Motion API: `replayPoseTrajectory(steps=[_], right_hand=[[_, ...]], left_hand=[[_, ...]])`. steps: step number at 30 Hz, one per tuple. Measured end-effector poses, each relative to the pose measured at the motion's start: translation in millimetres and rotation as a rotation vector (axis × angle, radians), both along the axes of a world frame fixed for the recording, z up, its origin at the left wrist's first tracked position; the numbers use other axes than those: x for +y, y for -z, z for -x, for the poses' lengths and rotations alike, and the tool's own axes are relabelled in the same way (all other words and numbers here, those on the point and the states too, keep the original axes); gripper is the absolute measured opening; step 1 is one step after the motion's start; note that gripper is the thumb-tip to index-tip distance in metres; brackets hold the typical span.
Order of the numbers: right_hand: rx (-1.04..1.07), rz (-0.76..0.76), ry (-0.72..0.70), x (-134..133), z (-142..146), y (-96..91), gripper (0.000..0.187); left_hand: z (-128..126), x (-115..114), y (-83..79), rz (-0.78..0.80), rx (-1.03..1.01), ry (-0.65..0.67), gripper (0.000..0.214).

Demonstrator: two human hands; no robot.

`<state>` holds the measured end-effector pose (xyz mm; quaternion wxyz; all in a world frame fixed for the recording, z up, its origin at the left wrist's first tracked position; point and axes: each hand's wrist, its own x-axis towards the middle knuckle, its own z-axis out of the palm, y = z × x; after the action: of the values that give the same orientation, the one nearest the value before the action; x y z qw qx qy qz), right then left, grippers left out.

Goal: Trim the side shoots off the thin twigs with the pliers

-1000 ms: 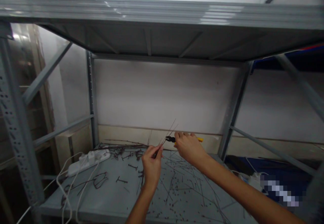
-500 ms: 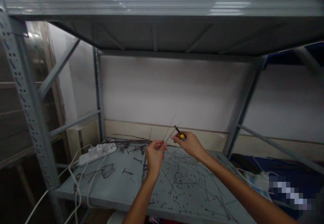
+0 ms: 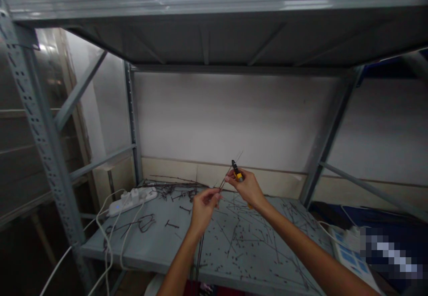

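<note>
My left hand [image 3: 203, 206] is closed in a pinch on a few thin dark wires [image 3: 226, 177] that slant up and to the right. My right hand [image 3: 246, 187] is closed on small pliers [image 3: 237, 171] with yellow-and-black handles, jaws pointing up. The pliers touch the upper part of the wires, just right of my left fingertips. Both hands hover over the grey metal shelf [image 3: 157, 247], which is strewn with cut wire pieces [image 3: 240, 238].
A white power strip [image 3: 133, 196] with white cables [image 3: 107, 238] lies at the shelf's left rear. A pile of dark wire [image 3: 174, 188] sits along the back. Grey uprights [image 3: 40, 131] and an upper shelf [image 3: 214, 24] frame the space. Another white power strip [image 3: 347, 251] lies lower right.
My right hand has turned the pliers from lying sideways to pointing up and brought them closer to my left hand. The view has dropped and shifted slightly.
</note>
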<state>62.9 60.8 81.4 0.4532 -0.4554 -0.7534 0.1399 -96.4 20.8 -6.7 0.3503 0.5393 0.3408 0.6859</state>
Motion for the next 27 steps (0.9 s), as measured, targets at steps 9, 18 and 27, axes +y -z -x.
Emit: replayPoseTrajectory(steps=[9, 18, 27], right_hand=[[-0.774, -0.139, 0.177, -34, -2, 7.0, 0.036], [-1.0, -0.192, 0.239, -40, 2, 1.8, 0.025], [-0.962, -0.12, 0.224, -35, 6, 23.1, 0.02]], left_hand=[[0, 3, 10.7, -0.081, 0.037, -0.213, 0.021], [-4, -2, 13.5, -0.169, 0.143, -0.354, 0.02], [-9, -15, 9.4, -0.064, 0.142, -0.423, 0.007]])
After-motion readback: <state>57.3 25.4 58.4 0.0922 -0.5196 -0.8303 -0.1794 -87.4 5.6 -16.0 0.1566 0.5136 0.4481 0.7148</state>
